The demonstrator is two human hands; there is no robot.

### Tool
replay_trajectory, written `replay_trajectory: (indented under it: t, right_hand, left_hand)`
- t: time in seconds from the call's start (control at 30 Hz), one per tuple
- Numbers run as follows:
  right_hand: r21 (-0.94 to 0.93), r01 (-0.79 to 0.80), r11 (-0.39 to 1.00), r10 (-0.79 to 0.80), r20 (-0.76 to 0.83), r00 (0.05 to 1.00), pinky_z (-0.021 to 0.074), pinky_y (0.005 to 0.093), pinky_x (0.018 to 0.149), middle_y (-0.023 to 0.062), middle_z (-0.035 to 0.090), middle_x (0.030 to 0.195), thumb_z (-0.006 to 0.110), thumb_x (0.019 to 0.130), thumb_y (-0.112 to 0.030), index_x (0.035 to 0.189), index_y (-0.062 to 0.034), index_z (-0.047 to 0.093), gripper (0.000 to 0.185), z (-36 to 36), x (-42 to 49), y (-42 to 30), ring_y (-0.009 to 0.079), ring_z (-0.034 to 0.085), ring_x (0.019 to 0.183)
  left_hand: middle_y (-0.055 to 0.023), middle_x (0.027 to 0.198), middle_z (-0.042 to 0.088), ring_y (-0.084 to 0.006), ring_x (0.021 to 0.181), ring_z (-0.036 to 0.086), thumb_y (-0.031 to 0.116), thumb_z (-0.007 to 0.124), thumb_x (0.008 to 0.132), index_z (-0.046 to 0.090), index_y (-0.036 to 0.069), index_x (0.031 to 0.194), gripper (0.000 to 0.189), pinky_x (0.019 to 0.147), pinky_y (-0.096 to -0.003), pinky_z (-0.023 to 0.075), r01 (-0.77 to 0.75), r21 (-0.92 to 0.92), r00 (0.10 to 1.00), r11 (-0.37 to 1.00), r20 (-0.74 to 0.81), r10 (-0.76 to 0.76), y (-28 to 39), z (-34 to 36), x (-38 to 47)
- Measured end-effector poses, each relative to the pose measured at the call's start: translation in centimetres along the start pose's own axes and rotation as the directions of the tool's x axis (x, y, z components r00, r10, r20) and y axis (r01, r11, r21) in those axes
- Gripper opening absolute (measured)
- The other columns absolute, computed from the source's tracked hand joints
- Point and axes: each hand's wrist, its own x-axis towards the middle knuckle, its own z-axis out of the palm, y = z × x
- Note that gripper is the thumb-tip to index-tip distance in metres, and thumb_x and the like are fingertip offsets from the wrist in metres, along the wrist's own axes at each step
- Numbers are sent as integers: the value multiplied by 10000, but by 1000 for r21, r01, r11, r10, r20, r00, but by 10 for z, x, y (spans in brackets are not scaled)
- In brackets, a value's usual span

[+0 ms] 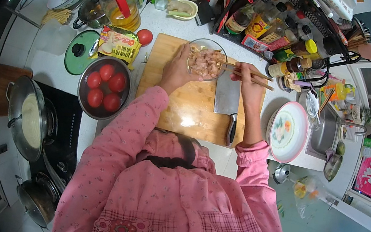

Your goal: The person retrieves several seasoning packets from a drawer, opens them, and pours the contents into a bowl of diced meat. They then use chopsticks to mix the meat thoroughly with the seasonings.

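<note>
A clear glass bowl [211, 42] of cut raw meat [204, 62] stands at the far edge of a wooden cutting board [186, 112]. My left hand [178, 70] grips the bowl's left side, its thumb along the near rim. In my right hand [248, 80] is a pair of wooden chopsticks [260, 82], their tips in the meat. Below that hand lies a cleaver [227, 95], blade away from me and its dark handle [231, 129] towards me.
Left of the board, a steel bowl [80, 101] holds several tomatoes [112, 102]. A lidded wok [32, 119] sits on the black cooktop [68, 113]. An enamel basin [292, 141] stands to the right, before the sink [323, 135]. Sauce bottles [258, 26] fill a rack behind.
</note>
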Motion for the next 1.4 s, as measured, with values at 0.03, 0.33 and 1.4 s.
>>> replay_trajectory:
  t: [0.03,0.33,1.4]
  right_hand:
    - [22,13,1000,-13,-7,1000,520,245,591,98,678,776,540,961,-163,913,63,660,260,1,-1,-8,135,645,619]
    - [192,-62,979,45,92,995,538,257,610,87,682,825,542,966,-181,980,47,634,246,50,0,31,138,665,676]
    - [-5,79,997,-77,136,988,505,237,560,91,668,790,552,954,-166,963,29,676,231,-20,18,-6,121,630,608]
  left_hand:
    - [-212,1495,292,-337,1326,390,341,889,550,199,24,1472,1194,1031,-392,396,-2,3,1000,1000,-5,2,0,0,0]
    - [-200,1468,356,-328,1277,457,319,902,538,205,-5,1464,1203,1027,-365,407,45,-3,998,999,37,-45,12,-5,2]
    - [-197,1470,355,-325,1268,468,352,900,524,223,-1,1460,1207,1018,-370,412,1,28,999,1000,-33,-1,1,1,-1]
